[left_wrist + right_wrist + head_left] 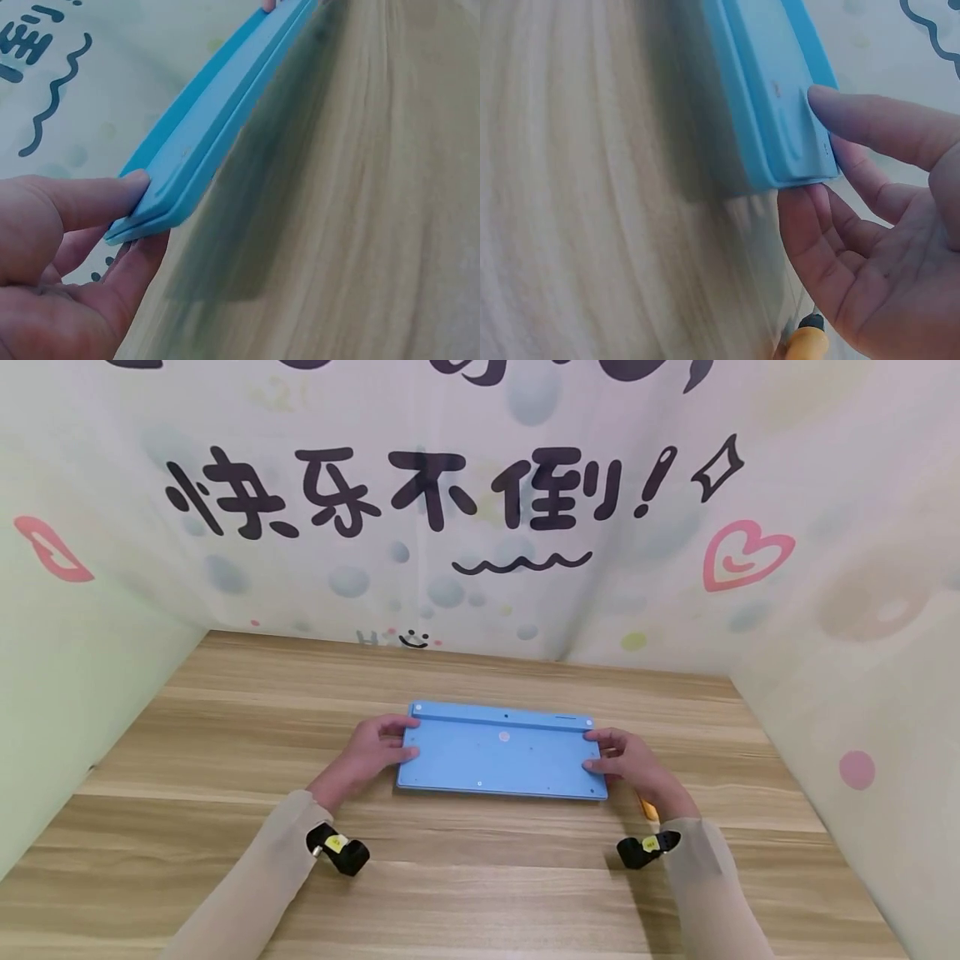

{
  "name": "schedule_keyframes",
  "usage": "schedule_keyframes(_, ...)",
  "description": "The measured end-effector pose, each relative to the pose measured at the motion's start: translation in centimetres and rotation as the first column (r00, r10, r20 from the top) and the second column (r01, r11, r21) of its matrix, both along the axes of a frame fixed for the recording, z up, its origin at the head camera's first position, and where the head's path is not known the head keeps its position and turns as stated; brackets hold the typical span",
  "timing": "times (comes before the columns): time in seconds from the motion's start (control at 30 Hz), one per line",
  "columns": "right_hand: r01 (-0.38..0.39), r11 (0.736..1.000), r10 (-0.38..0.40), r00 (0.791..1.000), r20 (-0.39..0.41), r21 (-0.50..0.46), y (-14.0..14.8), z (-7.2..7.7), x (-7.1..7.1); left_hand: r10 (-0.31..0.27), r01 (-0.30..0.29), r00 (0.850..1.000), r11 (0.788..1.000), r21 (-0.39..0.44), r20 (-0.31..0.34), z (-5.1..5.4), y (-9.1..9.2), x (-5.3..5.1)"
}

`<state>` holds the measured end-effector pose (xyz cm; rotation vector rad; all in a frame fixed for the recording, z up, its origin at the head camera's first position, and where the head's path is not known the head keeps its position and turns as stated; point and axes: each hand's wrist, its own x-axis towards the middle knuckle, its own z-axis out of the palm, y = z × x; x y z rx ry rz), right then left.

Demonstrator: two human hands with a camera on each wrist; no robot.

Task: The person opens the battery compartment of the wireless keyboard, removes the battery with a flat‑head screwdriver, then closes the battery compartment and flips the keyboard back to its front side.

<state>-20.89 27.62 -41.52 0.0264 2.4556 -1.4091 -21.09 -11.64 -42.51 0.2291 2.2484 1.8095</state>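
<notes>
A blue keyboard (495, 760) is turned with its underside up, showing small screws, round pads and a raised bar along the far edge. My left hand (369, 750) grips its left end, the thumb on the underside and fingers below, as the left wrist view shows. At the other end my right hand (636, 768) pinches the keyboard (772, 97) between thumb and fingers. Both wrist views show a shadow under the keyboard (217, 112), which is held off the table. The key side faces down and is hidden.
An orange-handled tool (808, 343), apparently a screwdriver, lies on the wooden table (480, 877) beside my right wrist, mostly covered by it in the head view. A printed white cloth (337, 585) hangs behind the table, with pale walls at both sides.
</notes>
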Motion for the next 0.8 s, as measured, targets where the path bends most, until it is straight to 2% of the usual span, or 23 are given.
schedule_keyframes(0.13, -0.016, 1.000, 0.015, 1.000, -0.010, -0.005, 0.0, 0.3, 0.0, -0.042, 0.042, 0.999, 0.999, 0.021, 0.024, 0.3, -0.3, -0.1)
schedule_keyframes(0.23, -0.026, 1.000, 0.025, 0.999, -0.021, -0.013, 0.1, 0.6, 0.0, -0.084, 0.083, 0.996, 0.996, 0.023, 0.009, 0.7, -0.4, -0.1)
schedule_keyframes(0.4, -0.011, 1.000, 0.011, 0.999, -0.034, -0.017, 0.0, 1.1, 0.1, -0.135, 0.133, 0.991, 0.988, 0.083, 0.016, 1.8, -0.4, -0.1)
schedule_keyframes(0.67, 0.021, 1.000, -0.021, 0.999, -0.024, -0.007, 0.0, 1.2, -0.2, -0.167, 0.160, 0.985, 0.978, 0.133, 0.043, 2.8, -0.3, -0.1)
schedule_keyframes(0.8, 0.018, 1.000, -0.018, 1.000, -0.022, -0.002, 0.1, 1.1, -0.3, -0.222, 0.209, 0.974, 0.962, 0.177, 0.056, 3.2, -0.3, -0.1)
